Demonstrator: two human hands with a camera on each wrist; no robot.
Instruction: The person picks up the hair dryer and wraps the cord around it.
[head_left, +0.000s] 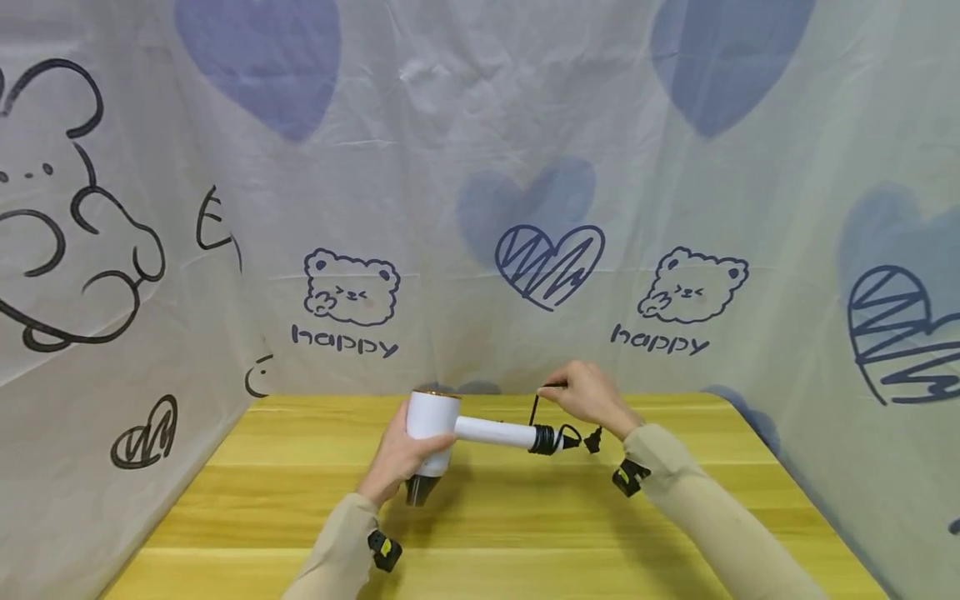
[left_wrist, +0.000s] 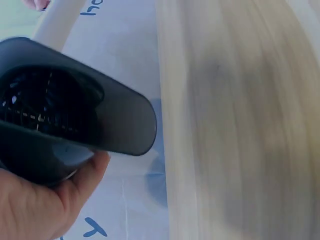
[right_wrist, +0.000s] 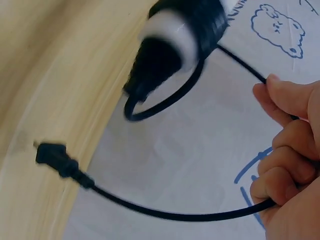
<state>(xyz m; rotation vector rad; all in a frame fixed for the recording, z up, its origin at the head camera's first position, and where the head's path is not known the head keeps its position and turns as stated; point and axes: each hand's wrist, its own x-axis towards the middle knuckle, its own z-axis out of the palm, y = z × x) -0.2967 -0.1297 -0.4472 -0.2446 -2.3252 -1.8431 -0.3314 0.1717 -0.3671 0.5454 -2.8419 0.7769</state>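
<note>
**Around the handle (head_left: 495, 432) of the hair dryer (head_left: 433, 421): cord (head_left: 543, 439) partly coiled**

Progress, as judged: several tight turns sit at the dryer's handle end; a length of cord ending in the plug (right_wrist: 52, 154) is off the coil, beyond that end, and appears outstanding. Whether turns are being added or removed cannot be determined.

The dryer appears raised over the table (head_left: 495, 517), its nozzle (head_left: 422, 490) pointing down.

Left hand (head_left: 400, 454): at the dryer's left, grasping its body, thumb across the near side. Right hand (head_left: 588, 393): above and beyond the dryer's handle end, thumb and forefinger pinching cord, remaining fingers curled over it. Both arms reach forward, either side of the dryer.
</note>
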